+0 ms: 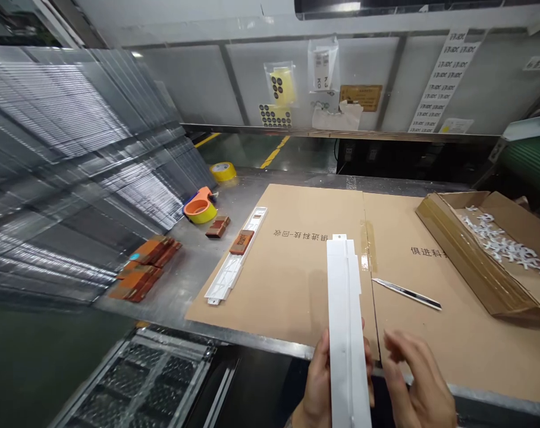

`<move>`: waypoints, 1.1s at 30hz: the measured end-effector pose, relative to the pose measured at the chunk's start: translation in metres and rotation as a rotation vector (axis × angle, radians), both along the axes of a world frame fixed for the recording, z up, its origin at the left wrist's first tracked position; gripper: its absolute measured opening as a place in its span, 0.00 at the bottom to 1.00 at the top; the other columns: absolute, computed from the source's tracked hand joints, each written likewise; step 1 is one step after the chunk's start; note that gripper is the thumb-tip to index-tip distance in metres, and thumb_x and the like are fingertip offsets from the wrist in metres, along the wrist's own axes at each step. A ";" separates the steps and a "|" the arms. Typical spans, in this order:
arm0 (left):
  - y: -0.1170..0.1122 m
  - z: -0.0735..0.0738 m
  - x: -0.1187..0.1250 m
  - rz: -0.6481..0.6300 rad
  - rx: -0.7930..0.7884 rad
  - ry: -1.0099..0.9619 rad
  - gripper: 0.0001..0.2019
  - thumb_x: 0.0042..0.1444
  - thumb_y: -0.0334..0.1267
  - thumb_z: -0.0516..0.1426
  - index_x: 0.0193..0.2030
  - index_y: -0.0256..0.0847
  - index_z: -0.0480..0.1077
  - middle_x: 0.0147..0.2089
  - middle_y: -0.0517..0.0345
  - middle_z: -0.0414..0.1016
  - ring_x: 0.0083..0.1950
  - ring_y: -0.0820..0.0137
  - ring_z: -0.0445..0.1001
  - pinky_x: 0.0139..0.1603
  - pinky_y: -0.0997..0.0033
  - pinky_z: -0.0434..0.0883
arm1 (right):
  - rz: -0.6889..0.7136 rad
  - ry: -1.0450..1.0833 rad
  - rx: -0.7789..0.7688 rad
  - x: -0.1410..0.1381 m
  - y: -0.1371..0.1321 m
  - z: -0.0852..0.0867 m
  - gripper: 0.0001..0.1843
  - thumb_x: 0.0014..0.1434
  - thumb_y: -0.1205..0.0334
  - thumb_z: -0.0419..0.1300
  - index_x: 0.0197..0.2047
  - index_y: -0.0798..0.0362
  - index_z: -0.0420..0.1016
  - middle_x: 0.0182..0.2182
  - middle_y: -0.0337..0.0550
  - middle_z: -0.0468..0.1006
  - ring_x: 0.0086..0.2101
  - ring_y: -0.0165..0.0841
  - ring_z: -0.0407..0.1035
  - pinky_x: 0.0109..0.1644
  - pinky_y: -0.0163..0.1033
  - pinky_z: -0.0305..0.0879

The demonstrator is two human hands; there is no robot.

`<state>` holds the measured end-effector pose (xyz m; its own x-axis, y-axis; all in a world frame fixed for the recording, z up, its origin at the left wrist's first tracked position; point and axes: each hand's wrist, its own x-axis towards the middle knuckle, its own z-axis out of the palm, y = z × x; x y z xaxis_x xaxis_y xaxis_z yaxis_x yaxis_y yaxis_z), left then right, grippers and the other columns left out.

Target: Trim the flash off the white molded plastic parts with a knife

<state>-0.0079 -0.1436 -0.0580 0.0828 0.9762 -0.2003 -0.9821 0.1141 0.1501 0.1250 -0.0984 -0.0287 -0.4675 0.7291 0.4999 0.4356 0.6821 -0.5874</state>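
My left hand (317, 380) is wrapped round a long white plastic strip (345, 321), held upright over the bench's front edge with its tabbed end pointing away from me. Just to its right, my right hand (417, 380) is apart from the strip, fingers spread and slightly blurred, holding nothing visible. A second white strip (223, 279) lies face up on the cardboard sheet (292, 285), with a reddish-brown block (242, 242) resting across it. Beyond my right hand lies a slim utility knife (408, 293) on the cardboard.
An open cardboard box (475, 267) with several small white plastic pieces (502, 241) stands at the right. More reddish-brown blocks (147, 267), an orange tape dispenser (200, 207) and a yellow tape roll (223, 172) are on the metal bench at left. Grey plastic-wrapped stacks (74, 148) border the left side.
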 end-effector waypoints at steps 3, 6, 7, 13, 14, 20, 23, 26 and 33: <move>-0.004 -0.011 0.008 -0.093 -0.036 0.061 0.32 0.51 0.62 0.55 0.46 0.32 0.74 0.29 0.53 0.74 0.24 0.69 0.74 0.20 0.74 0.71 | -0.104 0.055 -0.156 -0.022 0.022 0.009 0.14 0.63 0.54 0.52 0.48 0.52 0.66 0.34 0.44 0.70 0.30 0.30 0.69 0.31 0.33 0.70; -0.006 -0.029 0.016 -0.132 -0.061 0.082 0.35 0.47 0.67 0.54 0.32 0.28 0.76 0.24 0.49 0.74 0.20 0.67 0.73 0.16 0.76 0.65 | -0.084 0.025 -0.267 -0.035 0.032 0.015 0.14 0.61 0.50 0.55 0.41 0.51 0.65 0.27 0.37 0.67 0.26 0.29 0.65 0.28 0.31 0.66; -0.007 -0.035 0.019 -0.125 -0.071 0.078 0.35 0.46 0.67 0.54 0.30 0.29 0.76 0.24 0.49 0.74 0.19 0.67 0.73 0.15 0.76 0.64 | -0.073 0.010 -0.290 -0.037 0.033 0.017 0.14 0.60 0.49 0.56 0.39 0.51 0.65 0.25 0.36 0.66 0.25 0.28 0.64 0.27 0.31 0.64; -0.009 -0.057 0.030 -0.134 -0.106 0.066 0.36 0.46 0.69 0.52 0.29 0.30 0.76 0.24 0.48 0.75 0.21 0.64 0.74 0.16 0.74 0.64 | -0.064 0.067 -0.344 -0.039 0.028 0.019 0.15 0.63 0.52 0.53 0.28 0.51 0.64 0.21 0.33 0.63 0.21 0.25 0.59 0.24 0.30 0.57; -0.009 -0.056 0.030 -0.141 -0.093 0.064 0.36 0.46 0.69 0.53 0.29 0.30 0.76 0.23 0.48 0.75 0.21 0.64 0.73 0.16 0.73 0.64 | -0.067 0.091 -0.356 -0.040 0.028 0.018 0.16 0.64 0.53 0.51 0.27 0.52 0.64 0.20 0.33 0.63 0.21 0.25 0.59 0.24 0.30 0.56; -0.002 -0.018 0.015 -0.090 0.001 0.048 0.33 0.53 0.63 0.51 0.39 0.29 0.74 0.25 0.53 0.71 0.21 0.72 0.69 0.19 0.76 0.66 | -0.098 0.188 -0.556 -0.037 0.031 0.014 0.21 0.65 0.49 0.46 0.26 0.52 0.64 0.18 0.33 0.62 0.20 0.25 0.59 0.24 0.30 0.56; 0.005 0.009 0.000 0.044 -0.128 0.031 0.25 0.60 0.55 0.49 0.49 0.35 0.70 0.34 0.53 0.71 0.28 0.71 0.70 0.21 0.74 0.69 | -0.148 0.175 -0.599 -0.032 0.034 0.012 0.21 0.64 0.46 0.48 0.28 0.53 0.66 0.19 0.34 0.62 0.21 0.26 0.59 0.24 0.31 0.56; 0.010 0.024 -0.015 0.141 -0.210 0.027 0.23 0.62 0.51 0.47 0.56 0.36 0.65 0.34 0.55 0.69 0.31 0.70 0.69 0.23 0.73 0.69 | -0.166 0.177 -0.631 -0.024 0.036 0.008 0.20 0.63 0.46 0.49 0.29 0.52 0.67 0.20 0.34 0.61 0.22 0.27 0.59 0.25 0.31 0.56; 0.018 0.034 -0.035 0.247 -0.246 0.037 0.21 0.62 0.48 0.47 0.55 0.37 0.65 0.35 0.56 0.67 0.30 0.71 0.67 0.24 0.74 0.66 | -0.191 0.006 -0.523 -0.005 0.044 -0.011 0.20 0.65 0.46 0.46 0.32 0.51 0.68 0.21 0.35 0.63 0.23 0.28 0.62 0.26 0.31 0.60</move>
<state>-0.0425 -0.1252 -0.0237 -0.1614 0.8881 -0.4304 -0.9789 -0.0888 0.1838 0.1197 -0.0539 -0.0392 -0.3013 0.9522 0.0508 0.5184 0.2083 -0.8294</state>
